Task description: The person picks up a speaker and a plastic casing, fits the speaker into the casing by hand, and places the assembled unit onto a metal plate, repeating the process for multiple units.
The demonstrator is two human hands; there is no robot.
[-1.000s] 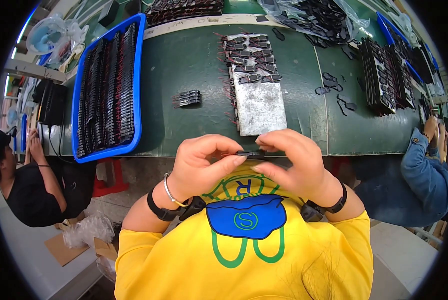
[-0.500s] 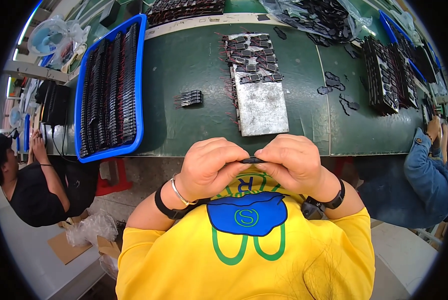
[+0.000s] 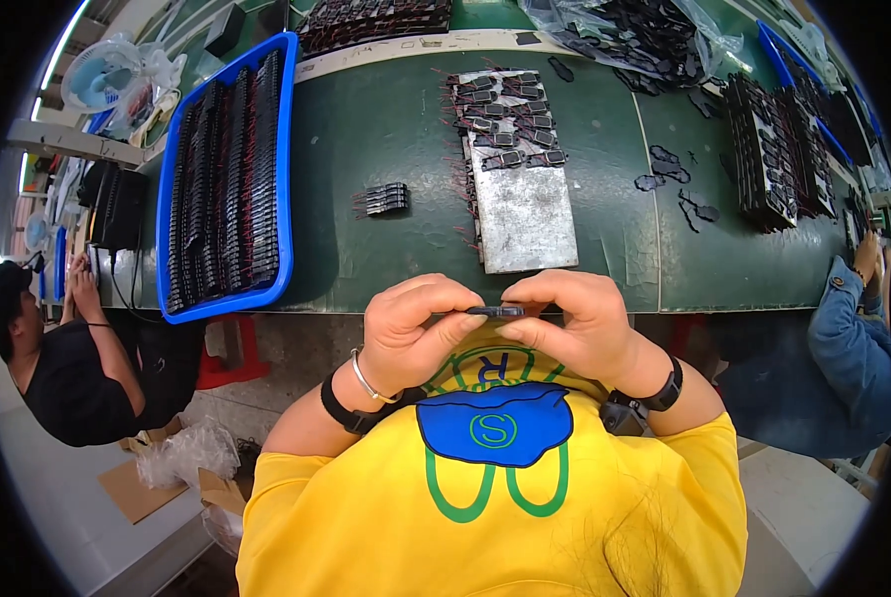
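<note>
In front of my chest, at the table's near edge, I hold a small flat black part [image 3: 497, 311] between both hands. My left hand [image 3: 418, 328] pinches its left end between thumb and fingers. My right hand [image 3: 577, 323] is at the other end, thumb below and forefinger above, spread apart with a gap around the part. Beyond my hands lies a grey metal plate [image 3: 527, 224], its far half covered with rows of small black wired parts [image 3: 505, 159]. A short stack of similar black parts [image 3: 381, 199] lies left of the plate.
A blue tray [image 3: 288, 179] filled with rows of black wired parts stands at the left. Loose black pieces [image 3: 668, 164] lie to the right, near stacked loaded plates [image 3: 761, 149]. A plastic bag [image 3: 655, 40] of black pieces sits at the back. Co-workers sit on both sides.
The fingers of my right hand have parted from their pinch on the black part. My left hand still grips it. The view has shifted slightly.
</note>
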